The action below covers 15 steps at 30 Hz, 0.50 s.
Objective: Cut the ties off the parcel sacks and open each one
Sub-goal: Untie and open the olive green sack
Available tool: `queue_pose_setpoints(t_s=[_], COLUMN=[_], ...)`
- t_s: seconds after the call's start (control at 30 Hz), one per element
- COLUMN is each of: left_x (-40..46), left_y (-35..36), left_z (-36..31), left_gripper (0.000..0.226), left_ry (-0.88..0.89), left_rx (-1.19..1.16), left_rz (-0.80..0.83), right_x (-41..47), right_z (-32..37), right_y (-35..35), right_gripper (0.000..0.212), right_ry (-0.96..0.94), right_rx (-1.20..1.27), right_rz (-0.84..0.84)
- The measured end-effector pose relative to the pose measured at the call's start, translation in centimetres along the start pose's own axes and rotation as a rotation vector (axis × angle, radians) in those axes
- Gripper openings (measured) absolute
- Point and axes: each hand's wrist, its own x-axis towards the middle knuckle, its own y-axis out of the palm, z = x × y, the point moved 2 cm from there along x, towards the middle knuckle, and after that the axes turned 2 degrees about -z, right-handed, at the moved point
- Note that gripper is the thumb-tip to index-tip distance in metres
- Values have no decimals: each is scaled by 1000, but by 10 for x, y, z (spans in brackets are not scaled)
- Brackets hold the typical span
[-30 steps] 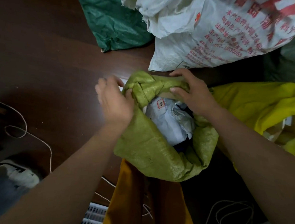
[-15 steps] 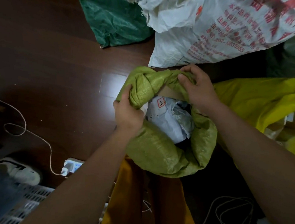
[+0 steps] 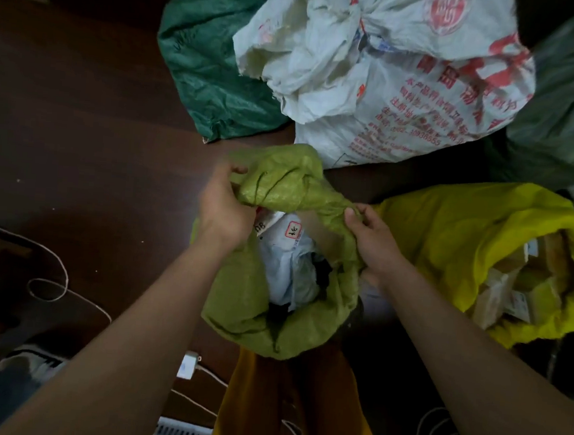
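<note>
My left hand (image 3: pixel 222 209) grips the far-left rim of the olive-green woven sack (image 3: pixel 244 303), fingers curled over the bunched fabric with the fingertips showing at the top of the fold. My right hand (image 3: pixel 374 243) pinches the right side of the same rim, thumb on top and fingers curled beneath the twisted cloth. The sack stands on the dark brown floor (image 3: pixel 79 132) directly in front of me, between my forearms, just beside the yellow sack (image 3: pixel 466 238) on its right and near the white printed sack (image 3: pixel 409 89) beyond it. Its material is a coarse woven plastic, dull olive-green, heavily creased; the rim is rolled outward into a thick collar along the near side and gathered into a twisted ridge between my hands. The mouth is open. Inside lies a pale grey-white parcel (image 3: pixel 292 262) bearing a small red-bordered label, with dark items beneath it. The yellow sack also stands open, showing brown cartons. A dark green sack (image 3: pixel 214 74) lies behind, touching the white one. Loose white cord (image 3: pixel 50 288) lies on the floor at left.
</note>
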Motion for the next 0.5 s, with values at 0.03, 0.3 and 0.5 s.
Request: queue_pose_setpoints(t_s=[0.03, 0.3, 0.5], left_x=[4, 23, 38], left_y=[2, 34, 35], left_z=[-5, 6, 28], left_gripper=[51, 15, 12], left_ry=[44, 399, 64], left_rx=[23, 263, -52], left_rz=[36, 79, 96], right_x=[-2, 10, 22], right_z=[-7, -25, -22], right_y=[-3, -40, -59], right_gripper=[8, 4, 5], right_ry=[6, -11, 18], right_rx=[5, 21, 19], right_rz=[-34, -282, -328])
